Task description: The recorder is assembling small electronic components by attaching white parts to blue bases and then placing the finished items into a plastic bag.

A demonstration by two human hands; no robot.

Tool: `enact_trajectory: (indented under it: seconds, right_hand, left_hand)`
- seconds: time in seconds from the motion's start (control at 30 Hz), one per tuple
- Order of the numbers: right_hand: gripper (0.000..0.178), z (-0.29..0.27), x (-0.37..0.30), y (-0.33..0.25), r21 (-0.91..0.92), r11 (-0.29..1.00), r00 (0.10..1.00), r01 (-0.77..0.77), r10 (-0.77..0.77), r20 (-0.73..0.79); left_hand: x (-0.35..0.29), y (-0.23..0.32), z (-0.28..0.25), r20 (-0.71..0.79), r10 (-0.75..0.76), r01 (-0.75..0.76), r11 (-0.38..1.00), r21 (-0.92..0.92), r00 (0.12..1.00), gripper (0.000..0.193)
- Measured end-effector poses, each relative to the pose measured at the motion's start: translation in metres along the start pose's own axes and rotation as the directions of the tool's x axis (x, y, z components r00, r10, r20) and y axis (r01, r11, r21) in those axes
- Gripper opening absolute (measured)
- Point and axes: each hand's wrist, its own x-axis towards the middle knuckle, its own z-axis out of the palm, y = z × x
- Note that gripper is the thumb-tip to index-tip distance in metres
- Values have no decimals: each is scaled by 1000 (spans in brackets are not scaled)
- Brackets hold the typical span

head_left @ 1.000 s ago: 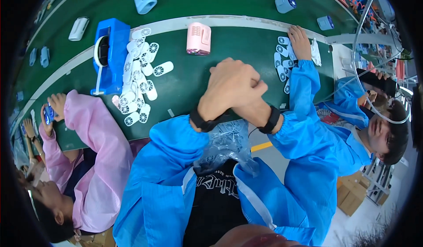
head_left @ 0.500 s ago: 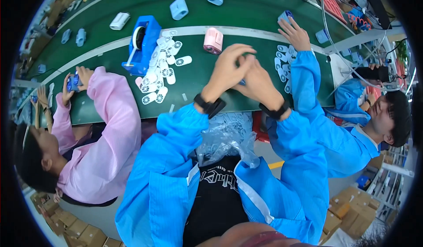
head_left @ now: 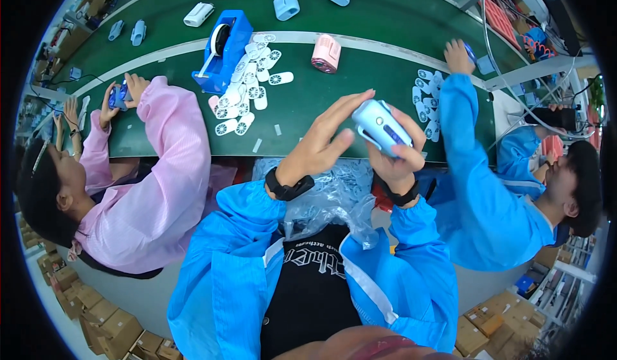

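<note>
My right hand (head_left: 403, 161) is closed around a light blue handheld device (head_left: 384, 126) with rounded ends, a small round button and a dark panel. The device is tilted over the near edge of the green work surface. My left hand (head_left: 321, 140) has its fingers stretched out, their tips beside the device's upper left end; whether they touch it I cannot tell. A pink device (head_left: 326, 53) stands on the surface beyond my hands. Left of it lies a heap of white rounded flat pieces (head_left: 247, 83) with dark wheel-like prints, next to a blue tape dispenser (head_left: 226, 51).
Several pale blue devices (head_left: 286, 5) stand on the far green belt (head_left: 173, 35). More flat pieces (head_left: 427, 103) lie at the right. A clear plastic bag (head_left: 328, 199) sits at my lap. A person in pink (head_left: 160, 141) works at left; a person in blue (head_left: 459, 148) reaches across at right.
My hands have parted. The right one has turned so the light blue device shows, where it was mostly hidden before. My left hand has opened and moved down. The view has shifted slightly.
</note>
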Motion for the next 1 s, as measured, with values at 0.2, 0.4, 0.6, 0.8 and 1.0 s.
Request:
enact_trajectory:
  seconds: [0.2,0.4,0.6,0.8,1.0]
  right_hand:
    - [71,9,7,8,28,998,979,56,-50,-196]
    - [67,9,63,72,-191,885,793,-426,466,392]
    - [69,52,127,253,-580,763,625,-284,606,492]
    - [76,59,134,323,-735,664,411,-134,712,568]
    - [98,154,187,309,-743,606,492,-283,757,430]
  left_hand:
    - [4,14,3,-13,47,-46,998,47,999,87]
    - [12,1,-27,-30,145,-137,973,185,989,68]
    - [-27,-63,-33,-13,-473,473,880,37,881,23]
    - [-36,-76,-42,-36,-562,550,820,-159,827,19]
    - [-53,-76,-55,-30,-576,552,797,-246,817,20]
